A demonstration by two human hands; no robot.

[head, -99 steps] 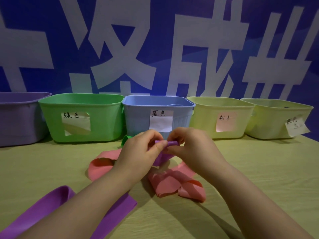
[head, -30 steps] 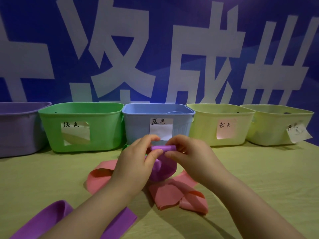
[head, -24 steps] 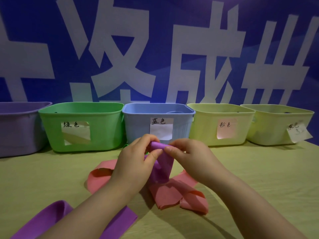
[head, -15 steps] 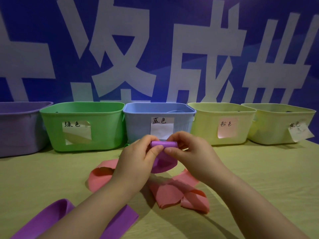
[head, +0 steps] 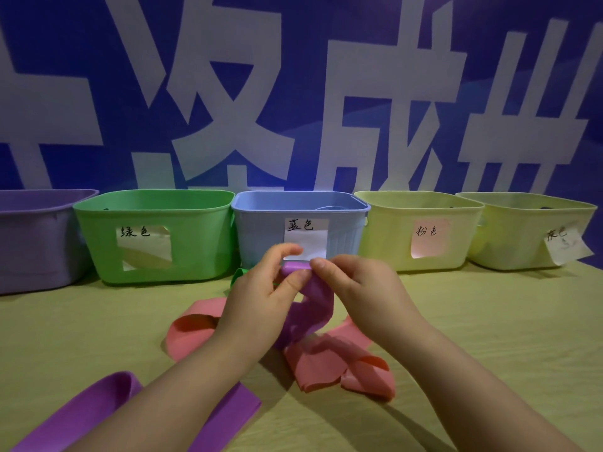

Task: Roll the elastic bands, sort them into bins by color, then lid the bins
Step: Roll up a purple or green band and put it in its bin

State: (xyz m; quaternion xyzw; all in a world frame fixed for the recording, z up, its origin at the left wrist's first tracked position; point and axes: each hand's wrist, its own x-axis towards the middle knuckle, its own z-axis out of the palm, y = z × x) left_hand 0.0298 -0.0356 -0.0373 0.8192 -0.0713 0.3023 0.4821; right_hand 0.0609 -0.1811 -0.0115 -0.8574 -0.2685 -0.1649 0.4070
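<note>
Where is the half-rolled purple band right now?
Head view, centre: the purple band is pinched between the left hand and right hand, before the blue bin.

Views: one only, worn on the person's head.
Vantage: above the near edge of the table (head: 489, 321), looking across it.
Facing: forward and slightly down, square to the row of bins (head: 153, 243) at the table's far side and the banner (head: 326, 93) behind them.
Nearness: close; the left hand (head: 261, 298) and right hand (head: 355, 285) sat mid-frame, forearms entering from the bottom edge.
Centre: the band (head: 313, 305) pinched by both hands, before the blue bin (head: 261, 230).
Width: wide-angle; the left edge cropped the purple bin (head: 32, 239).
</note>
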